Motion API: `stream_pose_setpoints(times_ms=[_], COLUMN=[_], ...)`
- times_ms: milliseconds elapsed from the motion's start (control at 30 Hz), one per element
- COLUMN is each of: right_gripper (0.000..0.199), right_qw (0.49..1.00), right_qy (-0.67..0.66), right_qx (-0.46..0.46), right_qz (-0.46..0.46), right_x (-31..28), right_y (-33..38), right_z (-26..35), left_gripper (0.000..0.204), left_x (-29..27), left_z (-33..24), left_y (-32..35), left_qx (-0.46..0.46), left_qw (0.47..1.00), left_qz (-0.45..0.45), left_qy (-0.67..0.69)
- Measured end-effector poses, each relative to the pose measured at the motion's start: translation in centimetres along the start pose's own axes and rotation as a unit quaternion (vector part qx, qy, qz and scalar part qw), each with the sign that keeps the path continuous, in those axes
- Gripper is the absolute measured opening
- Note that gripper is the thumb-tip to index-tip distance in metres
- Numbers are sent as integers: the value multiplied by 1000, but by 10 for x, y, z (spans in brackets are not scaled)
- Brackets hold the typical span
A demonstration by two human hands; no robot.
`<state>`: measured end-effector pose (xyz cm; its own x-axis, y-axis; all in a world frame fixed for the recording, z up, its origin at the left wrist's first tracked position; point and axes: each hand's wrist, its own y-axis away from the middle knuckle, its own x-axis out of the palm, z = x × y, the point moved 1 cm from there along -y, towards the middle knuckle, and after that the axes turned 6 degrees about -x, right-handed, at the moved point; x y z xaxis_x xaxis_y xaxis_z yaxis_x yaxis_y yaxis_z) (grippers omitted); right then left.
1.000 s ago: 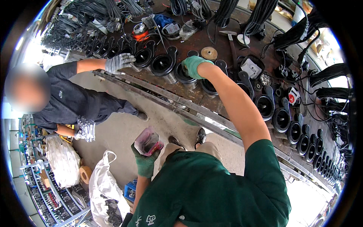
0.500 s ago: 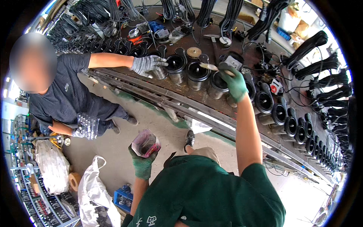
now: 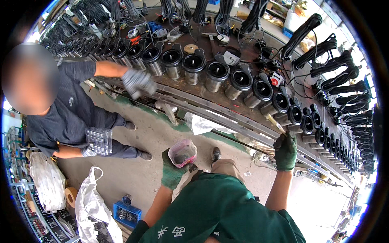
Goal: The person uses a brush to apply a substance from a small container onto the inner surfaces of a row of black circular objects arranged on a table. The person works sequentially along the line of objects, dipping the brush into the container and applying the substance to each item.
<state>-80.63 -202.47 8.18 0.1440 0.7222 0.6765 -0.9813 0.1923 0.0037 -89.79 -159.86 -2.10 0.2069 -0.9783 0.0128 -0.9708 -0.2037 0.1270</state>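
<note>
- In front of the bench (image 3: 199, 90), low and near the wearer's body, I see the left hand (image 3: 172, 172) in a green glove, closed around a pinkish, open-topped container (image 3: 191, 148).
- I lose part of that grip: the container's wall hides some fingers. Something greyish sits inside, too blurred for me to name.
- Near the bench's front edge, I have the right hand (image 3: 286, 153), also green-gloved, with its fingers bent shut on a slim, pale brush (image 3: 276, 123). The glove is dark, so I can't separate the fingertips or see the handle's end.
- The brush's tip points up and left toward the metal cups (image 3: 213, 83) with black rims; I cannot tell whether it touches one.
- Those cups stand in a long row, shrinking toward both sides until I can't count them.
- At left, a co-worker's grey-gloved hand (image 3: 139, 82) is smeared by motion, its grip unreadable; their other one, partly covered, is at a clear plastic tray (image 3: 99, 141).
- The black cable bundles (image 3: 303, 35) run out of my view along the upper edge.
</note>
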Motion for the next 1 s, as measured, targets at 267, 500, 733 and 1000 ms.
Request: stream_pose_setpoints(times_ms=[267,500,733,1000], right_gripper=[26,28,26,27], right_qw=[997,994,989,977], right_qy=[-32,-37,-60,-116], right_qx=[41,56,66,104], right_qz=[65,90,119,145], right_x=[-16,-40,-74,-106], right_y=[-20,-51,-73,-84], right_z=[-6,21,44,55], left_gripper=[91,87,84,89], left_x=[45,109,164,215], left_z=[0,-28,-40,-45], left_y=[24,44,60,69], left_qx=[-10,37,24,-22], left_qw=[999,998,997,996], left_qz=[-21,-57,-61,-83], left_qy=[26,-2,-47,28])
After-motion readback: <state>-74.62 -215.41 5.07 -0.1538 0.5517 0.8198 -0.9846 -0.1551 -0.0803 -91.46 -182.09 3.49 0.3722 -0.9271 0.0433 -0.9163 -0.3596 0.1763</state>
